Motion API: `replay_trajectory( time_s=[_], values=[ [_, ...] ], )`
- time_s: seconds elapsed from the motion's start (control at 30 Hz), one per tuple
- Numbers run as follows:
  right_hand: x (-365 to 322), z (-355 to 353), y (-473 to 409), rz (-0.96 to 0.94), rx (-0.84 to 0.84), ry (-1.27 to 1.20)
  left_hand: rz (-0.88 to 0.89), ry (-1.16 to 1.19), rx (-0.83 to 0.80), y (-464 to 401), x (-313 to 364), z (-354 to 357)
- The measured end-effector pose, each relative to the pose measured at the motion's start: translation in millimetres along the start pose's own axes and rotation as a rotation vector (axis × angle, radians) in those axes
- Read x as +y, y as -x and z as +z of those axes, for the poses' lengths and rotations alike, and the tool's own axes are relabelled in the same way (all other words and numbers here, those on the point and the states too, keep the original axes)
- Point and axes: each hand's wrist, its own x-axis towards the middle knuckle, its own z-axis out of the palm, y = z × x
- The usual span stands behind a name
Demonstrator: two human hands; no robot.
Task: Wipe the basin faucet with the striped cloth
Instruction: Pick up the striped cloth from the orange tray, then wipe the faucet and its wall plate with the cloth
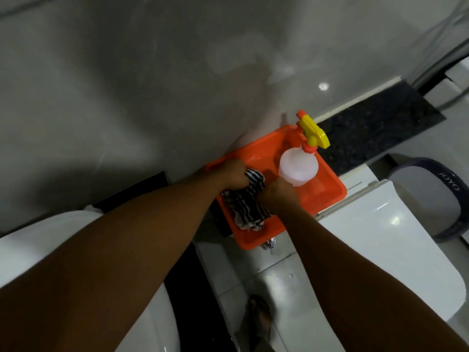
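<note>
The striped cloth (247,208), black and white, lies bunched in an orange tray (327,193) resting on the toilet tank. My left hand (232,174) grips the cloth's far end. My right hand (279,194) is closed on the cloth just to the right of it. Both arms reach forward from the bottom of the view. The white basin (33,250) shows at the lower left, partly behind my left arm. Its faucet is not in view.
A white spray bottle (299,168) with a yellow and orange trigger stands in the tray's far right corner. A white toilet lid (385,247) lies to the right, a dark-rimmed bin (454,196) beyond it. A foot in a sandal (261,316) stands on the tiled floor below.
</note>
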Motion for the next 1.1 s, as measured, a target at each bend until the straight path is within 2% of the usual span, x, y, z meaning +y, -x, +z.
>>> replay_trajectory(
  time_s=[0.13,0.2,0.3,0.4,0.47,0.6,0.7,0.77,0.87,0.97,1.03,1.1],
  values=[
    [-12,-22,9,0.019,-0.057,-0.091,0.028,0.291,0.193,31,-11,-21],
    [-22,-37,24,-0.032,-0.077,-0.14,0.015,0.449,0.214,58,-18,-34],
    [-42,-62,56,-0.139,-0.031,-0.399,0.021,0.609,0.229,101,-28,-57],
    [-75,-79,96,-0.255,-0.004,-0.572,0.057,0.743,0.32,150,-33,-86],
    [-102,-86,125,-0.265,-0.025,-0.704,0.066,0.832,0.375,185,-36,-105],
    [-156,-88,170,-0.21,-0.127,-0.994,0.042,0.915,0.527,259,-49,-141],
    [-204,-81,214,-0.16,-0.338,-1.068,-0.003,0.917,0.693,327,-73,-170],
    [-235,-74,243,-0.204,-0.442,-1.034,-0.006,0.895,0.781,369,-92,-185],
    [-272,-63,285,-0.384,-0.501,-0.927,-0.015,0.856,0.871,428,-117,-199],
    [-309,-49,323,-0.587,-0.6,-0.651,-0.01,0.957,0.834,481,-139,-209],
    [-332,-39,341,-0.682,-0.491,-0.384,0.024,1.027,0.718,513,-155,-210],
    [-352,-32,352,-0.766,-0.349,-0.1,0.069,0.921,0.635,534,-169,-209]
  ],
)
